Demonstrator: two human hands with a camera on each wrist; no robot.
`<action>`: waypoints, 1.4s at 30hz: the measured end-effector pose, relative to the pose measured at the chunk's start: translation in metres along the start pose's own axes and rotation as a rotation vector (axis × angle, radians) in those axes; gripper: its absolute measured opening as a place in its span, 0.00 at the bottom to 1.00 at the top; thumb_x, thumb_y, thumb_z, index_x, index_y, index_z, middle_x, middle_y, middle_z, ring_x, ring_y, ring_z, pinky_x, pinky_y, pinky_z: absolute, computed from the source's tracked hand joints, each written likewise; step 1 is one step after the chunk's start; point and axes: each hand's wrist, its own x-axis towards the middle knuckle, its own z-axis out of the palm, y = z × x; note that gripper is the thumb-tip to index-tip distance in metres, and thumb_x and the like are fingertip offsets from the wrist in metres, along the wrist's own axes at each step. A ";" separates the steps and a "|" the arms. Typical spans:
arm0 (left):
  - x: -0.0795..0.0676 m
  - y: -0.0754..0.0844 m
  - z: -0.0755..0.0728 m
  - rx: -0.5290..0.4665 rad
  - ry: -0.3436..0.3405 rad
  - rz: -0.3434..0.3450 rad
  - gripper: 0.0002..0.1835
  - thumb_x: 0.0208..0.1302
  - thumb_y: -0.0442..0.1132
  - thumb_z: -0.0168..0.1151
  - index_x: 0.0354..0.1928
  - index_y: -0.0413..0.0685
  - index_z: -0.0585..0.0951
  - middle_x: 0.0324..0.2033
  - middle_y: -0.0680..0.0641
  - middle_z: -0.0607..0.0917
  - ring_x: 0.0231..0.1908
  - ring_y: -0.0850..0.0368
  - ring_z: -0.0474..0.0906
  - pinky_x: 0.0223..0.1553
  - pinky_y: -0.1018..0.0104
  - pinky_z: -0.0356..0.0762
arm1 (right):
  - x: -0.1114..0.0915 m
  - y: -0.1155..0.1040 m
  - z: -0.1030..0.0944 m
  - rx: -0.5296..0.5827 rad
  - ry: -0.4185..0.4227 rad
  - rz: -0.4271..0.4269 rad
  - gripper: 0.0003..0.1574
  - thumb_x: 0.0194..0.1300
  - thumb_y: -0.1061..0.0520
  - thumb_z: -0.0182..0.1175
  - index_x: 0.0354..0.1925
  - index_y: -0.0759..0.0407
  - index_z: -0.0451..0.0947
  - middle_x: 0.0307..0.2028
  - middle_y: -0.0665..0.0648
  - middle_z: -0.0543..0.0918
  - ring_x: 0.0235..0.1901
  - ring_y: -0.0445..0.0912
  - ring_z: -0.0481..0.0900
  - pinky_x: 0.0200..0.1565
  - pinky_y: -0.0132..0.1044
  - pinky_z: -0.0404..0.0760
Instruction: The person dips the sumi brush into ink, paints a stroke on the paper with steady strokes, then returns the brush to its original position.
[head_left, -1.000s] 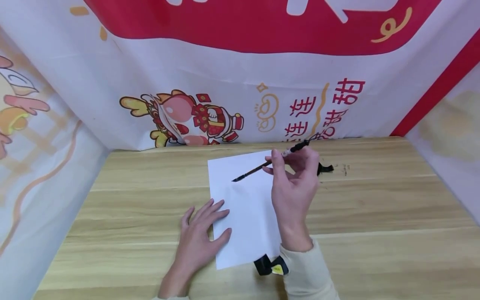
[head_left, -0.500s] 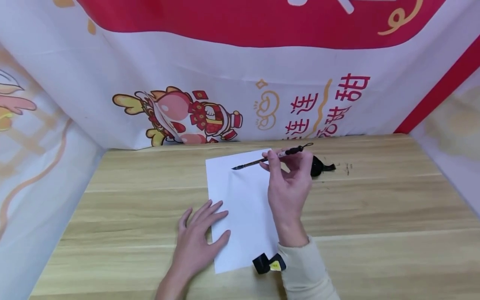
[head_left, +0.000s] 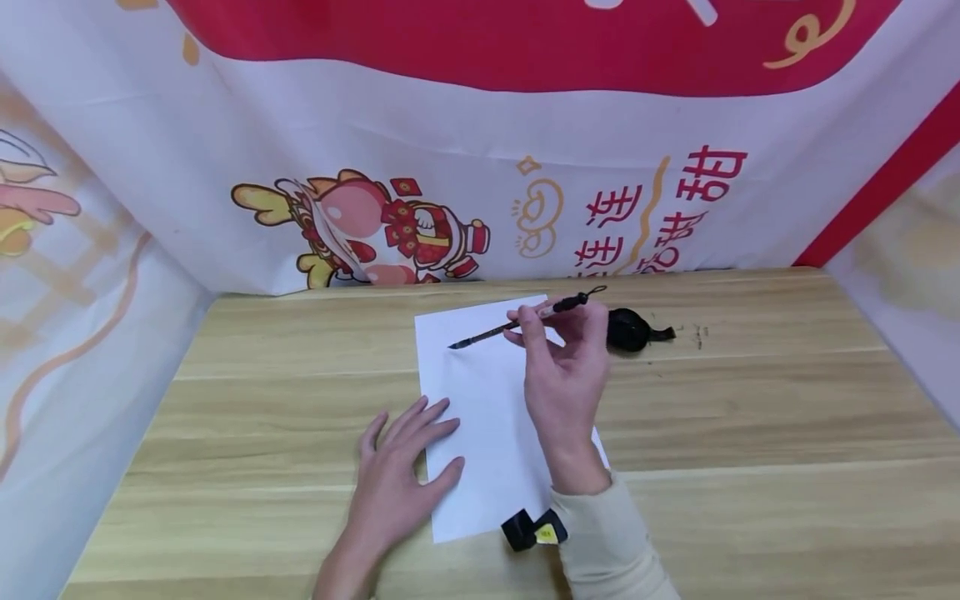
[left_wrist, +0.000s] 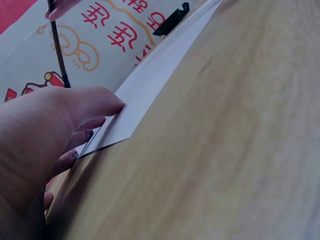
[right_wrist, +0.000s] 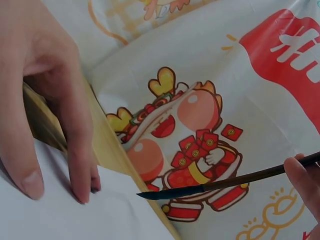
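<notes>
My right hand (head_left: 566, 375) pinches an ink brush (head_left: 487, 335) between thumb and fingers, above the upper part of a white paper sheet (head_left: 480, 467). The brush slants, its dark tip pointing left and down near the paper's upper left; I cannot tell whether it touches. In the right wrist view the brush (right_wrist: 240, 179) has a dark, pointed, wet-looking tip. My left hand (head_left: 397, 475) lies spread across the sheet's left edge, thumb and fingertips on the paper. The left wrist view shows the left thumb (left_wrist: 100, 102) resting on the sheet. No ink marks show.
A black rounded object with a short spout-like end (head_left: 628, 330) sits on the wooden table (head_left: 750, 400) right of the paper, with dark specks beside it. A black device with a yellow label (head_left: 534, 530) is by my right wrist. A printed cloth (head_left: 420, 125) hangs behind.
My right hand and brush have shifted left, the tip rising and then dipping a little toward the paper's left edge. More of the black object now shows. The left hand stays put.
</notes>
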 end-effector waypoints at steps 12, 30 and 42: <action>0.003 0.000 0.002 0.009 -0.021 0.012 0.25 0.62 0.48 0.77 0.63 0.59 0.88 0.73 0.57 0.81 0.78 0.48 0.71 0.79 0.31 0.47 | -0.010 0.001 0.008 -0.006 -0.087 0.013 0.19 0.74 0.68 0.65 0.54 0.74 0.67 0.43 0.68 0.82 0.43 0.46 0.93 0.41 0.43 0.94; 0.004 -0.001 -0.002 0.013 -0.019 0.012 0.25 0.62 0.49 0.77 0.63 0.60 0.88 0.74 0.57 0.80 0.79 0.48 0.71 0.80 0.31 0.47 | -0.012 -0.002 0.013 -0.043 -0.117 0.004 0.18 0.74 0.66 0.67 0.53 0.72 0.69 0.43 0.67 0.82 0.42 0.57 0.92 0.39 0.42 0.94; 0.000 0.000 -0.002 0.019 -0.026 -0.017 0.25 0.61 0.50 0.78 0.61 0.60 0.88 0.72 0.57 0.82 0.78 0.48 0.71 0.80 0.32 0.47 | -0.016 0.000 0.013 -0.071 -0.134 0.042 0.16 0.74 0.65 0.67 0.52 0.69 0.71 0.44 0.65 0.83 0.42 0.56 0.93 0.39 0.42 0.94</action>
